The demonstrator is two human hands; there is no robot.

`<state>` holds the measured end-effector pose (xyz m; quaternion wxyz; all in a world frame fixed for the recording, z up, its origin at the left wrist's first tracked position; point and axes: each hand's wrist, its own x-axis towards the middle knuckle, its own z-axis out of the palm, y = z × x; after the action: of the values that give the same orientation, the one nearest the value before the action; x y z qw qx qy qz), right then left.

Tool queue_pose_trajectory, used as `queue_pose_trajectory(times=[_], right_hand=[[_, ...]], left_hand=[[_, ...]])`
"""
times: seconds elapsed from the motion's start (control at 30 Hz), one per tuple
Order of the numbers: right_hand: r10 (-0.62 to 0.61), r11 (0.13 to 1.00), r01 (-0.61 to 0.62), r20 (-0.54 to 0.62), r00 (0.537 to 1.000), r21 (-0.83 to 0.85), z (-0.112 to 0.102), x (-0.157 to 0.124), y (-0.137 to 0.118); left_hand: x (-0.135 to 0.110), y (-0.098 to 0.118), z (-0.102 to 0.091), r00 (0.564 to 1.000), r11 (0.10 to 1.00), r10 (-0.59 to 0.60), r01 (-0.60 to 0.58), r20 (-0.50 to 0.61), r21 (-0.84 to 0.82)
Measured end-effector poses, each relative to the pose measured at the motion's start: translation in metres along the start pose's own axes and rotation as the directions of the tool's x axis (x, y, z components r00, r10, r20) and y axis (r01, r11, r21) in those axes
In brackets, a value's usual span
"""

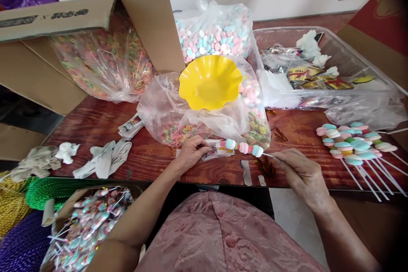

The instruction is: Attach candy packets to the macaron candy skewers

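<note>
In my right hand (301, 174) is the thin white stick of a candy skewer (244, 148), pinched between thumb and fingers. Blue, white and pink marshmallows alternate along it with small red and green pieces. The skewer lies nearly level, its candy end pointing at my left hand (193, 153). My left fingers are closed on the edge of a clear plastic wrapper (216, 155) with printed patches, lying at the skewer's far end. How far the tip reaches into the wrapper I cannot tell. More finished skewers (357, 146) lie piled at the right.
A yellow wavy bowl (210, 83) rests on bags of candy. Behind it is a marshmallow bag (216, 32); a cardboard box (151, 25) holds gummy rings. A clear bin (321, 92) stands right. Gloves (103, 157) lie left; wrapped skewers (95, 225) fill a box below.
</note>
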<state>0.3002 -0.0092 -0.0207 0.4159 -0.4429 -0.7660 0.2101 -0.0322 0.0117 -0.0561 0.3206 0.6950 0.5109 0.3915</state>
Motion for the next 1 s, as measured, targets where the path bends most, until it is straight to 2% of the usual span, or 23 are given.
queue_pose_trajectory(times=[0.2, 0.4, 0.53, 0.73, 0.8, 0.9, 1.0], right_hand=[[-0.025, 0.999, 0.025, 0.002, 1.000, -0.044, 0.000, -0.009, 0.001], [-0.195, 0.965, 0.207, 0.087, 0.977, -0.163, -0.007, -0.004, -0.002], [-0.205, 0.939, 0.244, 0.174, 0.963, -0.242, -0.013, 0.001, -0.001], [-0.209, 0.952, 0.252, 0.234, 0.950, -0.176, -0.009, 0.004, -0.006], [-0.232, 0.949, 0.270, 0.224, 0.947, -0.161, -0.004, 0.004, -0.009], [-0.283, 0.942, 0.303, 0.148, 0.948, -0.142, 0.002, 0.005, -0.015], [-0.295, 0.947, 0.302, 0.076, 0.952, -0.110, 0.005, 0.006, -0.020]], left_hand=[[0.001, -0.003, 0.000, 0.999, 0.999, 0.044, -0.044, 0.006, 0.004], [0.000, -0.004, -0.001, 0.991, 0.992, 0.124, -0.125, 0.041, 0.019], [-0.002, -0.006, -0.002, 0.966, 0.965, 0.249, -0.254, 0.072, 0.061], [-0.007, -0.005, 0.003, 0.907, 0.893, 0.408, -0.420, 0.104, 0.161], [-0.008, -0.002, 0.004, 0.903, 0.889, 0.413, -0.428, 0.116, 0.164], [-0.008, 0.005, 0.003, 0.911, 0.901, 0.393, -0.409, 0.126, 0.146], [-0.007, 0.015, -0.002, 0.933, 0.931, 0.335, -0.349, 0.132, 0.103]])
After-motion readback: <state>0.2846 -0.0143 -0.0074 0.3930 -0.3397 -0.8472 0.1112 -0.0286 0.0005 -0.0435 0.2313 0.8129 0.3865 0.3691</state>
